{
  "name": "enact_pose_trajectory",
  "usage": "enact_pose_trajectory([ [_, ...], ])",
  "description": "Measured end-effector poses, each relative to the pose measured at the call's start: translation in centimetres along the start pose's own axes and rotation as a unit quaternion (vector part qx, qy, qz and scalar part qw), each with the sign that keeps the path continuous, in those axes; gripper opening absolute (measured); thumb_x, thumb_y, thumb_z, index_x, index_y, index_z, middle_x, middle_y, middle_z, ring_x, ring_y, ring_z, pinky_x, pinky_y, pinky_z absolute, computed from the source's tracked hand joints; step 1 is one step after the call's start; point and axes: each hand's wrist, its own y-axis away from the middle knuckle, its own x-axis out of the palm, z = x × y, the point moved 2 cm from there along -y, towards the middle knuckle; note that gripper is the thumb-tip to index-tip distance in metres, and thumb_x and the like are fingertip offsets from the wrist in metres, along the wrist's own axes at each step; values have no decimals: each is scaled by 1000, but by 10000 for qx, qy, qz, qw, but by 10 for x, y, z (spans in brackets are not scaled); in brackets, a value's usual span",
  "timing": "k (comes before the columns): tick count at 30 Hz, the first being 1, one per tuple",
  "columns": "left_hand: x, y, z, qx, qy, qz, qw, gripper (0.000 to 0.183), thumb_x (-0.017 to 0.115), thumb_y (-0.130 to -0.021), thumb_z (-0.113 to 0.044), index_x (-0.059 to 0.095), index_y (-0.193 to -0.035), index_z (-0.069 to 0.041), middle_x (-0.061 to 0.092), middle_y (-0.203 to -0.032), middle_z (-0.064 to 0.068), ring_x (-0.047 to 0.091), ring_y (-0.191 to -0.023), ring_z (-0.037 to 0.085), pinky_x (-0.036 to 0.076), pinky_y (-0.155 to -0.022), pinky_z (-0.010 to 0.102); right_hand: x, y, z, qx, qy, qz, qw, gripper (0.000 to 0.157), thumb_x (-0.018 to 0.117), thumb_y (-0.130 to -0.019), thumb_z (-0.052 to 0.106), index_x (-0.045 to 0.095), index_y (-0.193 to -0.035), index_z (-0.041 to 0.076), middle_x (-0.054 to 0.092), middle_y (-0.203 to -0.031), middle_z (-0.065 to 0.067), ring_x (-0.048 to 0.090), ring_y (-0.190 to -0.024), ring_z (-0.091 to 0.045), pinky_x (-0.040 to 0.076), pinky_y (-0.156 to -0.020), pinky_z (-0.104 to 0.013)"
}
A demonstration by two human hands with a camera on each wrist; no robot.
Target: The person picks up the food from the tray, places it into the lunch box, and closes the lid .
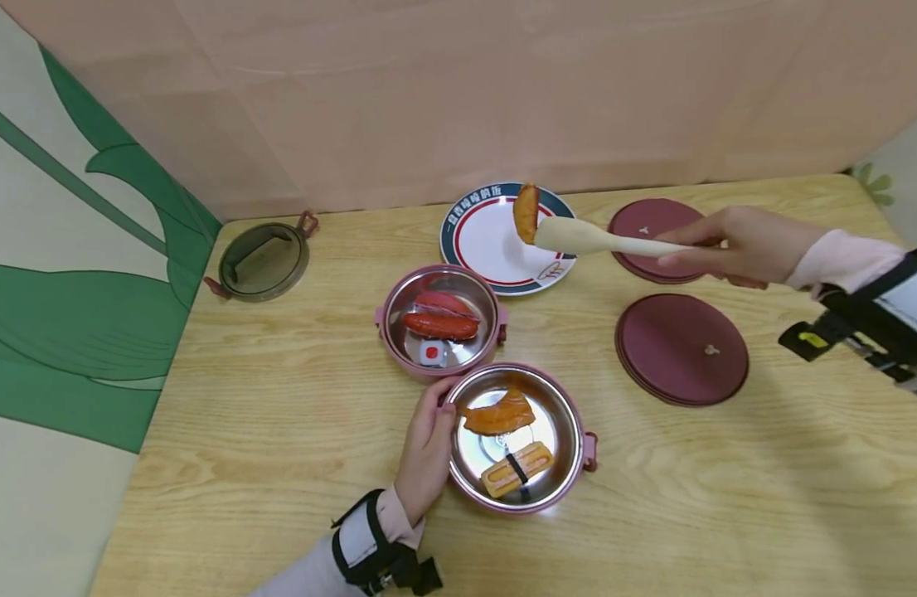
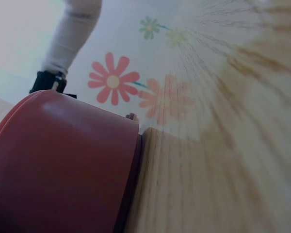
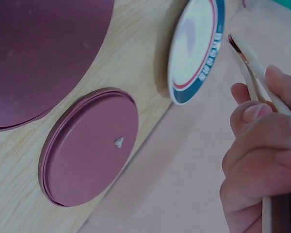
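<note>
I note one orange-brown piece point(image 1: 527, 213), crescent-shaped and lightly glossy, raised over the right part of the plate point(image 1: 492, 240). It sits at the tip of the smooth, cream-coloured tongs point(image 1: 585, 236), matt in finish. My right hand point(image 1: 749, 247) has its fingers closed around the tongs' handle. The plate is white and glossy, with a red ring, a dark blue rim and printed lettering.

My left hand point(image 1: 427, 448) grips the left side of the near pot point(image 1: 561, 427), thumb at the rim; the fingers are partly hidden. This pot is round, pink outside, with a mirror-like metal interior. Inside I record an orange, pale-streaked slice point(image 1: 501, 414) and a yellowish bar point(image 1: 535, 458) with a dark band.

The far pot point(image 1: 408, 365), of like make, stands between the near pot and the plate; it holds a shiny red sausage point(image 1: 439, 326), a redder-pink piece point(image 1: 443, 303) and a white cube point(image 1: 432, 354).

My right hand overhangs the far maroon lid point(image 1: 645, 224), partly covering it; the near maroon lid point(image 1: 678, 352) lies flat. A transparent lid point(image 1: 268, 261) rests far left on the wood-grained table point(image 1: 242, 431).
</note>
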Motion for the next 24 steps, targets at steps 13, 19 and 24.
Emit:
enact_pose_trajectory([
  [13,-3,-1,0,-24,-47,-40,10000,34,34,-102,-3,49,-133,0,51,-137,15,41,-134,26,28,-116,45,5,29,1,-1127,-417,493,9915,36,59,-96,11,60,-132,6,40,-48,2,36,-32,-9,37,-34,-26],
  [19,-4,-2,0,-13,-14,-73,10000,35,35,-102,-3,49,-133,0,51,-137,15,42,-133,25,29,-116,44,11,36,6,-1488,-719,779,9832,39,59,-95,6,61,-133,16,38,-47,0,34,-30,-8,36,-33,-22],
  [24,-3,-3,-1,22,9,-88,10000,35,35,-101,-1,50,-133,0,52,-136,15,43,-132,25,30,-115,44,16,37,11,-1974,-974,1026,9701,45,57,-95,1,58,-136,18,71,-88,13,36,-30,-7,33,-29,-18],
])
